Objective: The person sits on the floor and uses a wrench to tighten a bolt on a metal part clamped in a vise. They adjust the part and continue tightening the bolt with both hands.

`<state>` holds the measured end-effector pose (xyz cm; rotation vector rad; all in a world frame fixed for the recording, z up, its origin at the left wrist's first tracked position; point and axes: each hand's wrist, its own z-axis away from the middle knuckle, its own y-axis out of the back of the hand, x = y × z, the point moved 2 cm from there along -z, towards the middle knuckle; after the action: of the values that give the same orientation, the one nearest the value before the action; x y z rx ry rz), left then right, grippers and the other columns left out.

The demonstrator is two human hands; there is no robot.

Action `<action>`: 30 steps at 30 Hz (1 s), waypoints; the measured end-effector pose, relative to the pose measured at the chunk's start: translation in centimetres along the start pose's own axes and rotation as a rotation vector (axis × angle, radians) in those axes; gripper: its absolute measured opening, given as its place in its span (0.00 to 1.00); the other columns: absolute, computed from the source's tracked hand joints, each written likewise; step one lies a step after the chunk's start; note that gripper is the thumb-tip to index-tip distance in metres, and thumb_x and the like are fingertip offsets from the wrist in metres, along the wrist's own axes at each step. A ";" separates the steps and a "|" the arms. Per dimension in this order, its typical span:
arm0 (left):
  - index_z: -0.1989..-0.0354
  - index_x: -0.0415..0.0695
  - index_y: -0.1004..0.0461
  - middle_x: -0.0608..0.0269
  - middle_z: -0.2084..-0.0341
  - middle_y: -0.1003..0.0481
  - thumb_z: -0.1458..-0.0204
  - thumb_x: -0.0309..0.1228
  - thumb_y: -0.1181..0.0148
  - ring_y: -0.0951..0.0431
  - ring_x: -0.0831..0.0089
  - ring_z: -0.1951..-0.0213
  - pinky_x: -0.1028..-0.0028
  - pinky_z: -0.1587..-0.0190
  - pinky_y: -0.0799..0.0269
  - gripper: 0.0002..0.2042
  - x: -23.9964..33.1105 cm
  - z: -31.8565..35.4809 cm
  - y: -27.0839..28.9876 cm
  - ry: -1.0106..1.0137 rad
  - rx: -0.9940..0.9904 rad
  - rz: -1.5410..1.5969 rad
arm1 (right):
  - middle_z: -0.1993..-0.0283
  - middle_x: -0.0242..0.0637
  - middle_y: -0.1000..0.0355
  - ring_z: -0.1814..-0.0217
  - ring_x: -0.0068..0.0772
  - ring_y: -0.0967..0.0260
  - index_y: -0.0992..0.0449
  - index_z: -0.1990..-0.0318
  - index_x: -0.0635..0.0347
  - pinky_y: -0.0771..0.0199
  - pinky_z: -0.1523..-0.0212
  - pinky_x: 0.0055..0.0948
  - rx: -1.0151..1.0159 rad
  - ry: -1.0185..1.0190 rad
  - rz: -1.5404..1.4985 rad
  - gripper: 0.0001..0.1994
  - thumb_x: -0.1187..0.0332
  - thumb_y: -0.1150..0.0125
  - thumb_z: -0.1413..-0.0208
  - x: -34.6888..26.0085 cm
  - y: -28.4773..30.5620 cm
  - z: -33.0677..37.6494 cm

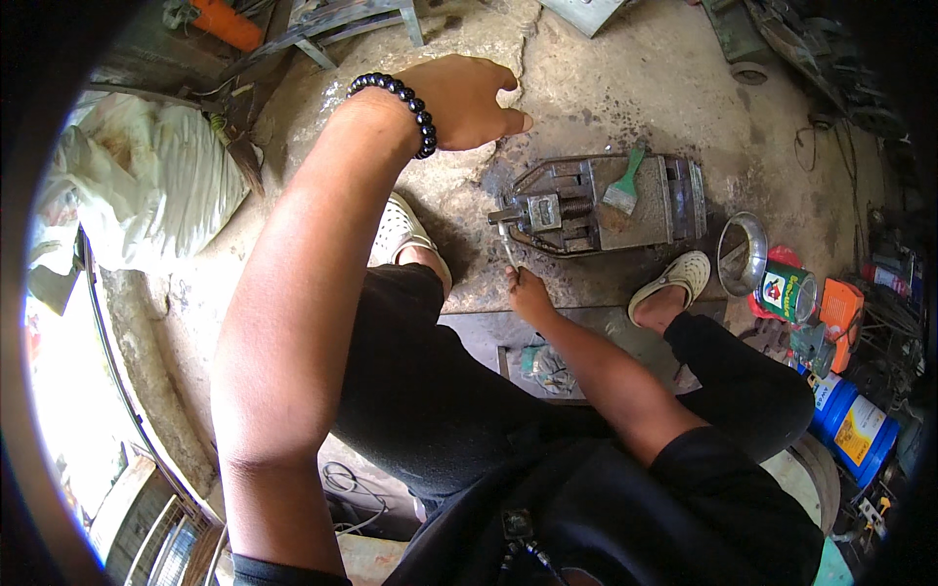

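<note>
A grey metal machine vise [598, 205] lies on the concrete floor between my feet. My right hand [529, 295] is shut on the thin metal crank handle [509, 247] that sticks out of the vise's screw end. A small green-handled brush [625, 186] rests on top of the vise. My left hand [462, 100], with a black bead bracelet at the wrist, hovers open above the floor just left of and beyond the vise, fingers loosely curled and holding nothing.
A metal bowl [743, 254], a green tin can [787, 291] and an orange tool [842, 311] sit right of the vise. A blue bucket [855, 430] stands at lower right. White sacks [147, 181] lie at left. A metal frame [337, 24] stands beyond.
</note>
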<state>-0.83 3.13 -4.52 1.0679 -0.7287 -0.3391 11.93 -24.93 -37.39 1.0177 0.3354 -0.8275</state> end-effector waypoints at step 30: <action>0.41 0.42 0.28 0.43 0.49 0.24 0.44 0.51 0.45 0.23 0.49 0.46 0.61 0.40 0.31 0.29 -1.1 0.1 0.1 0.001 0.040 0.031 | 0.76 0.46 0.30 0.78 0.49 0.32 0.26 0.68 0.65 0.32 0.74 0.46 -0.177 -0.242 -0.252 0.27 0.48 0.59 0.31 -2.7 0.8 0.4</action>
<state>-1.66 3.73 -4.82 1.0931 -0.7526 -0.2985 10.68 -23.85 -35.04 0.7092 0.3269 -1.1163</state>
